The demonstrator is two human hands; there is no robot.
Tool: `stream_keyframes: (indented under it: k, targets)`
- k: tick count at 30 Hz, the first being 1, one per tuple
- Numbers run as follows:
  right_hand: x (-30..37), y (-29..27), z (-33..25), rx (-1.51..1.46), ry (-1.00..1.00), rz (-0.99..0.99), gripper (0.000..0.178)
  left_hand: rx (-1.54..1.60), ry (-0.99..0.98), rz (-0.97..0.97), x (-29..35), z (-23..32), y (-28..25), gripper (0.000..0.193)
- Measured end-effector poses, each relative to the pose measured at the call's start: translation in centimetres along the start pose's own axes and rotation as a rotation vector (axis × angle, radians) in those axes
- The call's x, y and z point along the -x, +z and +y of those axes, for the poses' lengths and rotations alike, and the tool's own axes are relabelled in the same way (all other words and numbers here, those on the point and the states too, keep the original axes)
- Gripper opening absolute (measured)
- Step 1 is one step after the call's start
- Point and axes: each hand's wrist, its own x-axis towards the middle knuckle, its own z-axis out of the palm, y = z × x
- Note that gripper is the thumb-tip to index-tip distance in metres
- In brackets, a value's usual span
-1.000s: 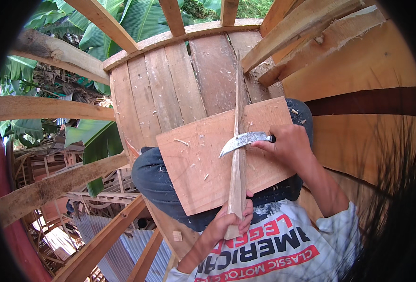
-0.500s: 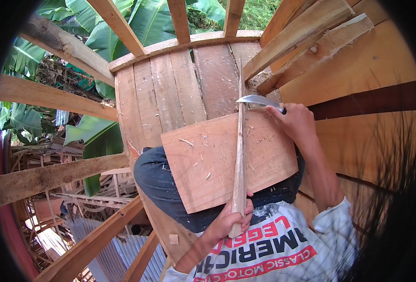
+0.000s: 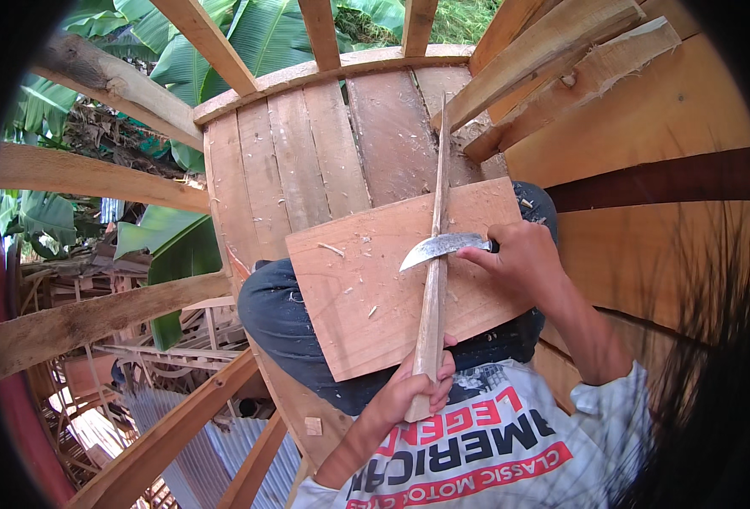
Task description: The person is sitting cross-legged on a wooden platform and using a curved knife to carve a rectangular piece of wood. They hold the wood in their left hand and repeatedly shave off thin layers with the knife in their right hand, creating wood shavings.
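Observation:
My left hand (image 3: 415, 386) is wrapped round the thick lower end of a long, tapering wooden stick (image 3: 431, 316), near my shirt. The stick points away from me, its thin tip reaching over the plank floor. In my right hand (image 3: 523, 259) is a knife with a curved blade (image 3: 438, 248); its handle is mostly hidden by my fingers. The blade lies across the stick around its middle, tip to the left. Beneath both, a flat wooden board (image 3: 332, 331) rests on my crossed legs, with a few pale shavings on it.
The plank floor (image 3: 294, 161) ahead carries scattered shavings. Upright slats (image 3: 209, 42) and posts ring the far and left sides, with banana leaves (image 3: 264, 51) beyond. Loose timber pieces (image 3: 578, 89) lean at the far right by a plywood wall (image 3: 646, 102). A small wood block (image 3: 313, 426) lies at lower left.
My right hand has drawn the knife toward me along the stick, from beyond the board's far edge to over the board. The stick's tip has swung slightly right; my left hand keeps its grip.

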Motion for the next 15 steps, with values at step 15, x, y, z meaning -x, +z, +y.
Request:
stream_keyframes:
  k: [15]
  targets:
    - [-0.7, -0.2, 0.7, -0.016, 0.027, -0.042, 0.067, -0.035, -0.012, 0.039, 0.0, 0.1, 0.4, 0.071]
